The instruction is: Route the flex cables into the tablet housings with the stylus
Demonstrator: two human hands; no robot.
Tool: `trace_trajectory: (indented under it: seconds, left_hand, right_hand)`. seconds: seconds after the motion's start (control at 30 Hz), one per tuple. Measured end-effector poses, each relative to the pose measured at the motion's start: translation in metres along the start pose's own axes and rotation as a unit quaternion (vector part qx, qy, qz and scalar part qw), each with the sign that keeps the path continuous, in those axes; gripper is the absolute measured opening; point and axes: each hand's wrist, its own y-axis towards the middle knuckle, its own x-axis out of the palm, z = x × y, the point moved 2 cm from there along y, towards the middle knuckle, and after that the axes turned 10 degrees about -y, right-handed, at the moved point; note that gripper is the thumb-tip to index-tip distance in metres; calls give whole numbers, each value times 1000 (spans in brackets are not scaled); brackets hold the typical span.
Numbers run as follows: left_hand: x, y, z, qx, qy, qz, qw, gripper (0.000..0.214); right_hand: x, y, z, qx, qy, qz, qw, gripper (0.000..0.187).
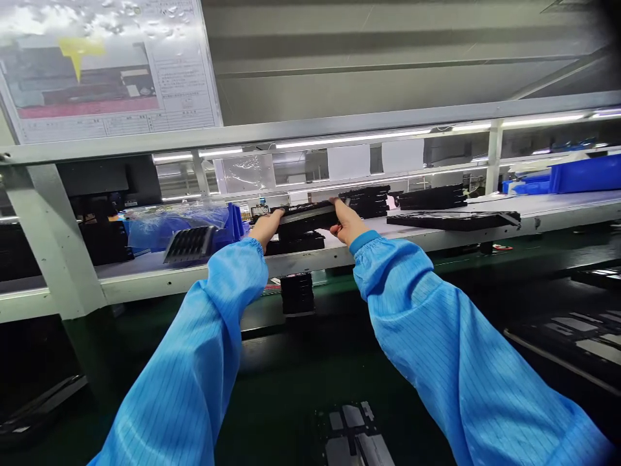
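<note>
Both my arms, in blue striped sleeves, reach up to a grey shelf (pixel 436 238). My left hand (pixel 266 226) grips the left end of a black tray (pixel 305 217), and my right hand (pixel 345 221) grips its right end. The tray is lifted a little and tilted above a short stack of black trays (pixel 295 244) on the shelf. Fingers of both hands are closed round the tray's edges.
More black tray stacks (pixel 369 199) (pixel 431 196) stand behind, and a flat black tray (pixel 453 221) lies to the right. A clear bag with blue contents (pixel 179 223) sits left. Blue bins (pixel 582 173) are far right. A green conveyor (pixel 291 388) runs below with parts (pixel 352 433).
</note>
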Motion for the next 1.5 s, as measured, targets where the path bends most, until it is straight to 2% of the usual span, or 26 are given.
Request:
trace_trajectory:
  seconds: [0.17, 0.27, 0.37, 0.47, 0.6, 0.7, 0.8, 0.9, 1.03, 1.17, 1.3, 1.4, 1.5]
  left_hand:
    - [-1, -31, 11, 25, 105, -10, 994, 85]
    - [1, -51, 6, 97, 186, -76, 975, 76]
    - [0, -60, 1, 167, 248, -128, 946, 71]
    - [-7, -59, 2, 202, 290, -137, 926, 61]
    - [-24, -67, 2, 239, 320, -137, 907, 41]
    - [-41, -83, -4, 270, 366, -93, 886, 43]
    - [-65, -98, -7, 282, 383, 33, 879, 32]
    - [-96, -112, 0, 263, 336, 173, 888, 31]
    - [-135, -132, 22, 229, 321, 287, 873, 40]
    - [-155, -151, 38, 240, 319, 310, 862, 42]
    - [-159, -165, 37, 250, 323, 312, 858, 42]
    - [-157, -176, 34, 261, 314, 280, 869, 40]
    - [-157, -187, 34, 284, 262, 238, 891, 34]
  right_hand:
    - [-24, -7, 1, 17, 54, 57, 997, 20]
    - [-42, -9, -7, 6, 75, 75, 994, 20]
    - [-60, -11, -14, 2, 77, 83, 994, 21]
    - [-73, -16, -16, 4, 72, 85, 994, 21]
    - [-79, -22, -13, 6, 72, 86, 994, 19]
    - [-78, -24, -13, 10, 76, 81, 994, 20]
    - [-76, -26, -13, 16, 76, 83, 994, 21]
    - [-71, -31, -10, 18, 61, 88, 994, 22]
    - [-52, -42, 0, 13, 18, 76, 997, 17]
    - [-17, -55, 13, 11, -45, 46, 998, 12]
    - [13, -65, 22, -5, -128, 18, 992, 20]
    - [14, -65, 18, -45, -198, 5, 979, 23]
    - [0, -64, 3, -102, -258, 4, 961, 25]
